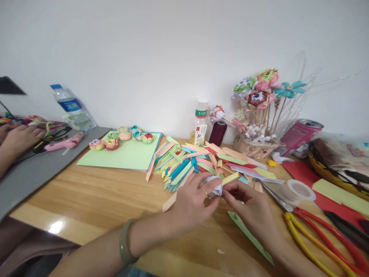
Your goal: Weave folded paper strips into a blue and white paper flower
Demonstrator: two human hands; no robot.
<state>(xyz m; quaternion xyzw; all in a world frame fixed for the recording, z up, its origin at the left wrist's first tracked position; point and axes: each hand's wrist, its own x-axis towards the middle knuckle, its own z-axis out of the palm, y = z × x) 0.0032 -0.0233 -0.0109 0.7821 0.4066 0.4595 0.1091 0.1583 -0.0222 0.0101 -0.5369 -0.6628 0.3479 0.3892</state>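
Note:
A small white folded-paper flower (215, 186) is held up over the tabletop. My left hand (190, 202), with a ring and a green bangle, is closed around its left side and covers part of it. From the right, my right hand (251, 204) pinches the flower's edge between thumb and forefinger; the exact spot is partly hidden. Just behind both hands spreads a heap of folded coloured paper strips (179, 169). A light green paper strip (251, 237) lies partly under my right hand. Scissors (313, 227) with red and yellow handles rest to the right.
Paper rosettes (112, 144) sit on green sheets (121, 159). By the wall stand a bottle (201, 123), a thread spool (217, 134) and a basket of paper flowers (255, 148). Right are a clear round tub (301, 191) and a can (301, 134). Another person's hand (23, 139) is far left near a pink glue gun (65, 142).

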